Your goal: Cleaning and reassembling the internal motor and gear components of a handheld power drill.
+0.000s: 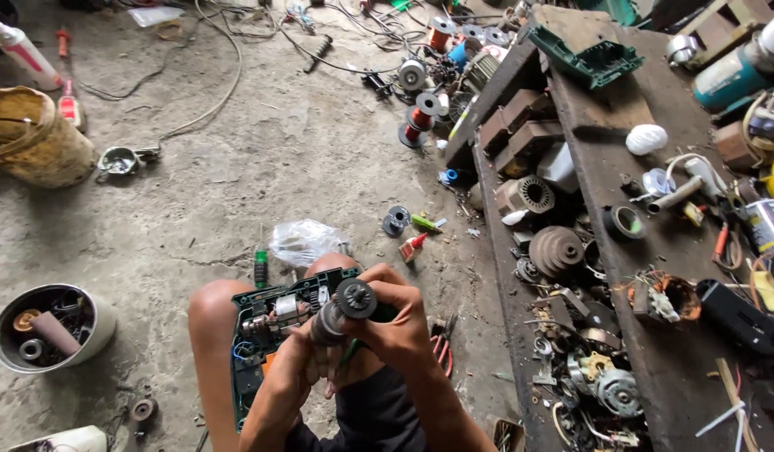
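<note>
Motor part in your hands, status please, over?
Both hands, left and right, grip the motor part. Open green tool casing on knee. Nothing blocking.

Soft, even daylight fills the scene, bright enough to read detail across most of the concrete floor (pixel 236 167). Shadows are faint and short, with no hard edges, so the light seems diffuse rather than direct. The floor looks pale and slightly washed in the upper middle, while the dark wooden bench (pixel 655 335) on the right soaks up light and its lower corner turns murky. A white round object (pixel 646 139) on the bench is nearly blown out. The wide lens bends lines at the frame edges, and the corners stretch. Focus is fair in the centre; small parts far off look soft and smeared.
</note>
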